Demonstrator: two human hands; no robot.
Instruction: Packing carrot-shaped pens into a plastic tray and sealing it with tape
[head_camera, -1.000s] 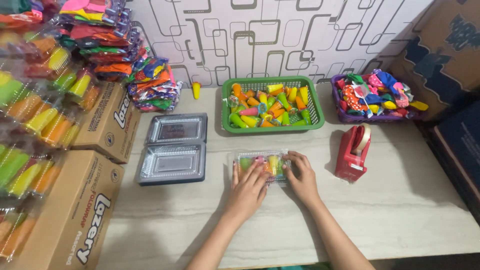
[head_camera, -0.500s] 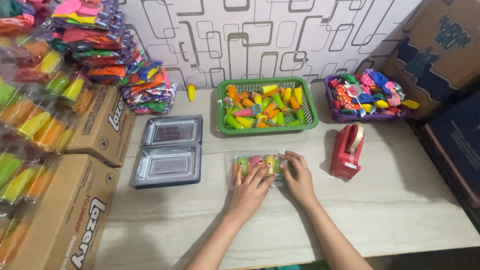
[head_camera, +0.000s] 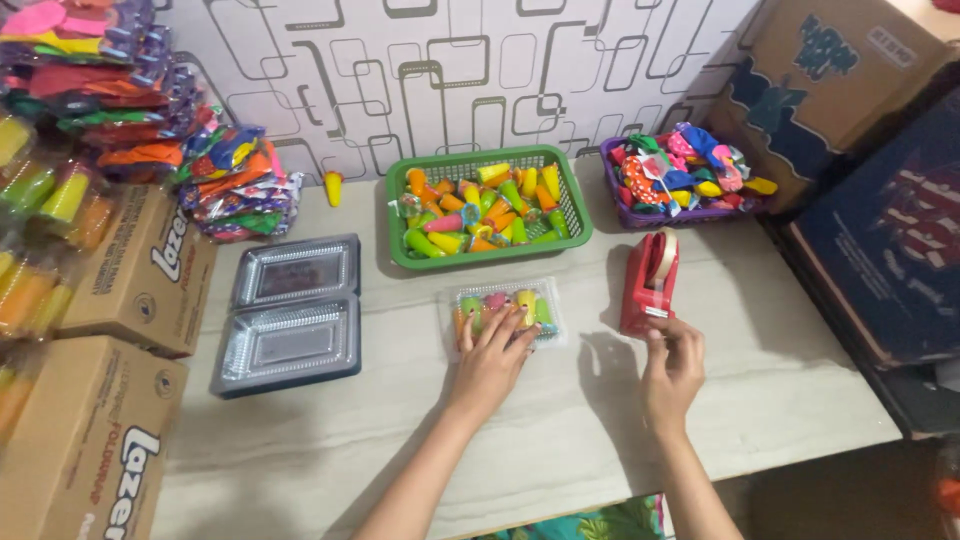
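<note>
My left hand (head_camera: 492, 358) lies flat on a closed clear plastic box (head_camera: 505, 313) filled with colourful cone-shaped candies, pressing its near edge. My right hand (head_camera: 673, 362) is off the box, at the near end of a red tape dispenser (head_camera: 648, 281); thumb and fingers are pinched together at the tape's edge. Whether it holds tape I cannot tell. A green basket (head_camera: 485, 207) of the same cone candies stands just behind the box.
An open, empty black-and-clear container (head_camera: 290, 315) lies to the left. A purple basket (head_camera: 680, 182) holds balloons at the back right. Cardboard boxes (head_camera: 85, 440) and stacked candy packs (head_camera: 120, 90) fill the left; dark boxes (head_camera: 880, 230) line the right edge.
My right hand left the clear box and moved right to the tape dispenser. The left hand stayed on the box. The view shifted to the right.
</note>
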